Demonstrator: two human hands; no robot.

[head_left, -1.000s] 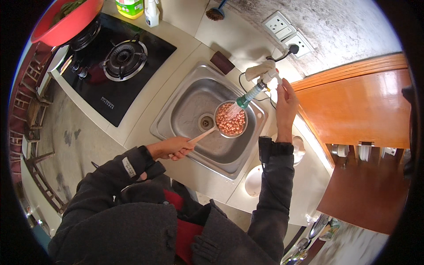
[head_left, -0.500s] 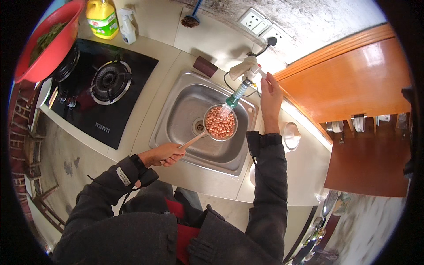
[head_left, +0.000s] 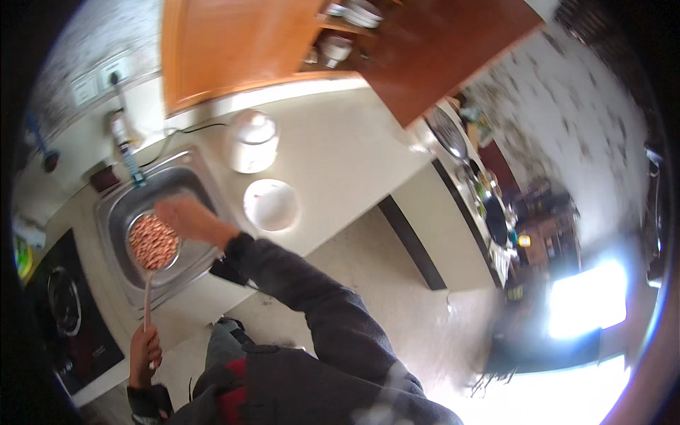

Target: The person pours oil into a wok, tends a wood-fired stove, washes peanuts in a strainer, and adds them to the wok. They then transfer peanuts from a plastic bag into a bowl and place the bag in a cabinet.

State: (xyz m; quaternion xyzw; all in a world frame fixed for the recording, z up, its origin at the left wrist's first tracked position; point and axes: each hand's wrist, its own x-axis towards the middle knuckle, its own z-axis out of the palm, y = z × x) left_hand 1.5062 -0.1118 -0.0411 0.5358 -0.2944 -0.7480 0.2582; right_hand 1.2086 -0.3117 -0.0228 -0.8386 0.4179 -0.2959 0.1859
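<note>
My left hand [head_left: 145,352] is closed round the pale handle of a round strainer [head_left: 148,301]. Reddish-pink peanuts [head_left: 151,242] fill the strainer's bowl, which is held over the metal sink [head_left: 205,170]. Beside the bowl's right rim is my right hand [head_left: 190,219], over the sink. Motion smears its fingers, so their pose is unclear. The tap [head_left: 126,152], with a green-tipped spout, stands behind the peanuts, and no stream of water shows from it.
On the counter right of the sink are a white bowl [head_left: 272,205] and a white lidded pot [head_left: 253,145]. A black gas hob [head_left: 67,304] lies to the left. An orange-brown cabinet door [head_left: 453,49] hangs open over the counter's far right.
My view has swung to the right. My right hand has left the tap and come down beside the strainer. The water stream is gone. My left hand still holds the strainer.
</note>
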